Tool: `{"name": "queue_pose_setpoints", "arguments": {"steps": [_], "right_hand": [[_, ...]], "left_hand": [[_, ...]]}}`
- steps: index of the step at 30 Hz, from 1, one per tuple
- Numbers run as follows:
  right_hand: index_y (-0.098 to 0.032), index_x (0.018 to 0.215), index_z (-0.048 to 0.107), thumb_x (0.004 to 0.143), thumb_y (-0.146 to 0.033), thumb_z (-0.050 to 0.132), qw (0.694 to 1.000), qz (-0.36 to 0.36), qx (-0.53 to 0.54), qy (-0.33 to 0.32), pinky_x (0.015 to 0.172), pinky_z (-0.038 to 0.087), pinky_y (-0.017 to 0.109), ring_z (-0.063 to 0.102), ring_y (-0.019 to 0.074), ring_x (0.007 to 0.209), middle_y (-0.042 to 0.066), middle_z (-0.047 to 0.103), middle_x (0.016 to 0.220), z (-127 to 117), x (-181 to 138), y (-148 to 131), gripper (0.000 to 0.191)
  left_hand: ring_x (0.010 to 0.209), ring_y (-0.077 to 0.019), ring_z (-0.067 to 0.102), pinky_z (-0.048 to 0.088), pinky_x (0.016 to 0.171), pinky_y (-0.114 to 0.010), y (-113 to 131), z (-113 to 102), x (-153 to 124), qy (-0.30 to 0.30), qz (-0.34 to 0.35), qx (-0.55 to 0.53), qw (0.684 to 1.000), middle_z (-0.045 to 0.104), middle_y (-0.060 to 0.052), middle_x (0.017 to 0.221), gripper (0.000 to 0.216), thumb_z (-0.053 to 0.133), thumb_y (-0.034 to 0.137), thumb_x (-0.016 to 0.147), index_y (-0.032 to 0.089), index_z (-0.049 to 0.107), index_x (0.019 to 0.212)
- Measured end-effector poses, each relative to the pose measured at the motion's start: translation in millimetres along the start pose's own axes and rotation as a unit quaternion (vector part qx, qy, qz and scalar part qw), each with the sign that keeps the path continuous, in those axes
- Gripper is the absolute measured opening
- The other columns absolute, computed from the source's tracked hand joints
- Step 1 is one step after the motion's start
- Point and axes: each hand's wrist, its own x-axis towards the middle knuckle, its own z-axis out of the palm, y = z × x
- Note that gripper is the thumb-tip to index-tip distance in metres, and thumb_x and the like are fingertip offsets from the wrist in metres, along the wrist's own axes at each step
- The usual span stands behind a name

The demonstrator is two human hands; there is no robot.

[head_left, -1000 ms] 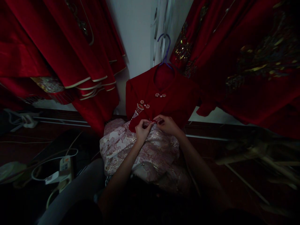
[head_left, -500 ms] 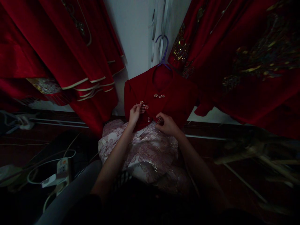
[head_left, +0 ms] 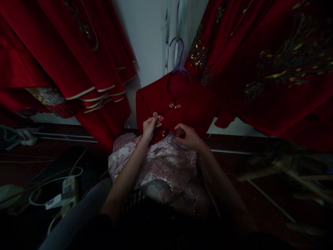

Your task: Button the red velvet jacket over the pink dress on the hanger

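Note:
A red jacket [head_left: 197,107] hangs on a purple hanger [head_left: 179,59] in front of me. Its flower-shaped clasp [head_left: 175,106] at the chest is fastened, while the front lower down lies apart. My left hand [head_left: 150,127] pinches the front edge at the left, just below another jewelled flower clasp [head_left: 158,116]. At the right front edge, my right hand [head_left: 189,136] has its fingertips closed on the cloth around a dark jewelled ornament [head_left: 179,132]. Pink-and-white patterned shiny fabric [head_left: 166,163] is bunched under the jacket, across my lap.
Red garments with pale trim [head_left: 99,76] hang at the left, and a red garment with gold embroidery [head_left: 234,69] hangs at the right. A power strip [head_left: 69,187] with white cables lies at lower left. Wooden legs [head_left: 281,166] stand on the floor at right.
The view has shifted slightly. My left hand has moved a little up along the jacket edge, its fingers more closed. My right hand has edged right, with the ornament showing between its fingers.

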Motion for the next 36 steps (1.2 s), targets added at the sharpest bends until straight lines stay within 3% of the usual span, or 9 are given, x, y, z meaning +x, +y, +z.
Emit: {"name": "queue_pose_setpoints", "arguments": {"steps": [9, 13, 15, 17, 20, 23, 28, 32, 36], "right_hand": [[-0.018, 0.095, 0.054, 0.072, -0.018, 0.057, 1.0, 0.006, 0.004, -0.019, 0.067, 0.04, 0.025, 0.053, 0.0123, 0.07, 0.002, 0.06, 0.087, -1.3, 0.2, -2.0, 0.024], [-0.018, 0.09, 0.051, 0.072, -0.023, 0.058, 0.998, 0.022, -0.013, -0.062, 0.064, 0.038, 0.024, 0.05, 0.0117, 0.067, 0.0, 0.058, 0.08, -8.4, -2.1, 1.2, 0.019], [-0.018, 0.085, 0.05, 0.073, -0.024, 0.057, 0.995, 0.03, -0.028, -0.09, 0.061, 0.036, 0.023, 0.048, 0.011, 0.064, -0.002, 0.055, 0.074, -13.1, -4.0, 4.0, 0.015], [-0.018, 0.083, 0.05, 0.075, -0.027, 0.055, 0.993, 0.037, -0.038, -0.101, 0.059, 0.034, 0.023, 0.045, 0.0104, 0.062, -0.003, 0.052, 0.071, -18.2, -5.8, 6.0, 0.013], [-0.018, 0.082, 0.052, 0.076, -0.029, 0.054, 0.993, 0.05, -0.044, -0.097, 0.059, 0.033, 0.022, 0.044, 0.0098, 0.061, -0.003, 0.052, 0.07, -26.0, -8.4, 6.3, 0.012], [-0.018, 0.08, 0.051, 0.076, -0.029, 0.054, 0.995, 0.046, -0.039, -0.085, 0.06, 0.033, 0.022, 0.043, 0.0101, 0.063, -0.003, 0.053, 0.071, -33.0, -10.6, 5.4, 0.012], [-0.019, 0.077, 0.049, 0.075, -0.026, 0.053, 0.995, 0.053, -0.038, -0.077, 0.061, 0.033, 0.023, 0.044, 0.0104, 0.064, -0.003, 0.051, 0.07, -38.7, -12.8, 6.1, 0.009], [-0.018, 0.081, 0.053, 0.076, -0.028, 0.052, 0.994, 0.064, -0.028, -0.088, 0.065, 0.036, 0.024, 0.049, 0.012, 0.068, -0.001, 0.058, 0.077, -42.0, -14.7, 7.0, 0.011], [-0.019, 0.08, 0.052, 0.077, -0.03, 0.053, 0.992, 0.066, -0.039, -0.096, 0.065, 0.036, 0.025, 0.048, 0.0116, 0.067, -0.002, 0.055, 0.075, -50.8, -17.7, 7.9, 0.012]], "left_hand": [[0.074, -0.0109, 0.065, 0.051, 0.065, -0.021, -1.9, 8.5, 3.6, 0.039, 0.007, 0.043, 0.998, 0.072, -0.005, 0.088, 0.032, 0.081, 0.039, 0.059, 0.014, 0.063, 0.067], [0.069, -0.0144, 0.064, 0.05, 0.065, -0.026, 1.8, 22.9, 3.5, -0.058, -0.035, 0.118, 0.991, 0.069, -0.004, 0.074, 0.04, 0.068, 0.055, 0.074, 0.015, 0.065, 0.072], [0.074, -0.0162, 0.064, 0.051, 0.071, -0.028, 8.1, 33.8, 7.0, -0.11, 0.042, 0.189, 0.975, 0.069, -0.005, 0.077, 0.038, 0.065, 0.053, 0.078, 0.015, 0.066, 0.076], [0.084, -0.0163, 0.063, 0.051, 0.079, -0.029, 18.1, 45.1, 11.8, -0.143, 0.181, 0.276, 0.933, 0.068, -0.006, 0.091, 0.028, 0.065, 0.043, 0.082, 0.016, 0.065, 0.088], [0.1, -0.0193, 0.059, 0.049, 0.087, -0.033, 36.6, 58.2, 18.4, -0.169, 0.347, 0.453, 0.804, 0.061, -0.01, 0.11, 0.023, 0.059, 0.033, 0.088, 0.017, 0.06, 0.105], [0.109, -0.0256, 0.054, 0.048, 0.09, -0.038, 52.9, 66.1, 23.8, -0.156, 0.404, 0.596, 0.676, 0.056, -0.014, 0.114, 0.024, 0.052, 0.033, 0.092, 0.015, 0.057, 0.108], [0.111, -0.0299, 0.052, 0.043, 0.094, -0.045, 70.6, 74.0, 33.9, -0.219, 0.445, 0.68, 0.539, 0.056, -0.016, 0.116, 0.027, 0.049, 0.033, 0.092, 0.014, 0.06, 0.109], [0.11, -0.0293, 0.051, 0.04, 0.095, -0.046, 84.2, 76.7, 40.9, -0.273, 0.447, 0.688, 0.503, 0.058, -0.015, 0.113, 0.028, 0.047, 0.033, 0.093, 0.015, 0.066, 0.103], [0.103, -0.0241, 0.055, 0.042, 0.091, -0.04, 92.1, 74.4, 51.0, -0.329, 0.427, 0.641, 0.546, 0.063, -0.01, 0.107, 0.029, 0.05, 0.039, 0.092, 0.018, 0.069, 0.1]]}}
